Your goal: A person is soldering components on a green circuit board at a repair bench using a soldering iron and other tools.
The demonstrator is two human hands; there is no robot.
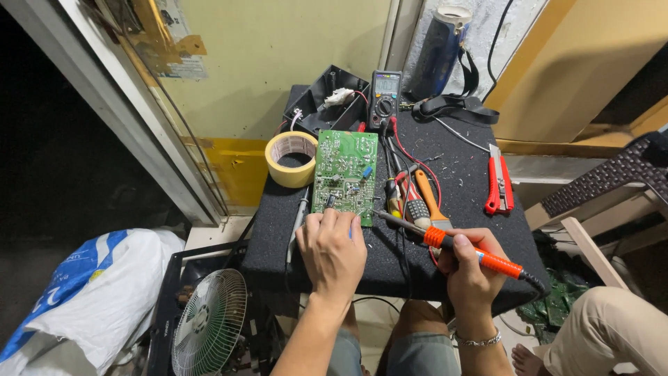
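Head view looks down on your two hands at the near edge of the black, fabric-covered worktop (480, 209). Your left hand (332, 252) rests with fingers curled together at the near edge of the green rectangular circuit board (346, 174), touching its lower rim; whether it pinches anything there is hidden under the fingers. The board lies flat near the middle of the worktop, its long side running away from you. Your right hand (467, 268) is closed around the orange-handled soldering iron (459, 247), whose dark metal tip points left towards the board's near right corner, close to your left hand's fingertips.

Just left of the board sits a roll of pale yellow masking tape (292, 159). Between the board and your right hand lie several small tools with orange and red grips, tangled with red and black probe leads. A dark digital multimeter (385, 99) stands behind the board, and a red utility knife (499, 182) lies well off to the right. Below the worktop on the left stands a small white fan (209, 324).
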